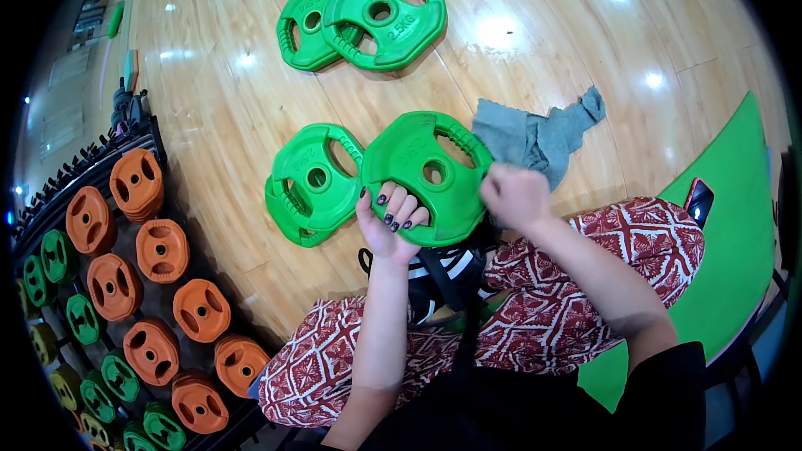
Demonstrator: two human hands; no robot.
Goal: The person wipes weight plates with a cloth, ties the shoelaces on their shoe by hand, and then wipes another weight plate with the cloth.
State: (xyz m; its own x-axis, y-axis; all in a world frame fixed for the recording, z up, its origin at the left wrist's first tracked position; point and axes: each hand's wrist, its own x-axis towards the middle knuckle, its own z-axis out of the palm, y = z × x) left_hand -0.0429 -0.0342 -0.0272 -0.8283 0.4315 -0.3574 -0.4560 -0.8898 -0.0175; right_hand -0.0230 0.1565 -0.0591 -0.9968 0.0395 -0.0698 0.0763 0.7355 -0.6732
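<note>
- The green plate is in front of the person, over the wooden floor, just above the shoe with black and white colours. It is seen nearly face on, with its round hole a little above the middle.
- The left hand is at the lower left side of this plate. Its fingers are curled at the grip opening and hold the plate there, with dark nails showing; the thumb points up, near the rim.
- The right hand is at the right rim of the plate. The fingers are folded into a loose fist, a bit blurred — I cannot tell if something is inside it, or if it touches the rim.
- The grey cloth lies crumpled on the floor, behind the right hand and beside the plate.
- At the left, two green plates lie one partly over the other, very near to the held plate.
- Farther up, two more green plates overlap too; the upper one shows "2.5KG".
- The phone is at the right, beside the patterned trousers and over the green mat.
- On the left side stands a dark rack — it carries orange plates and smaller-looking green ones.
</note>
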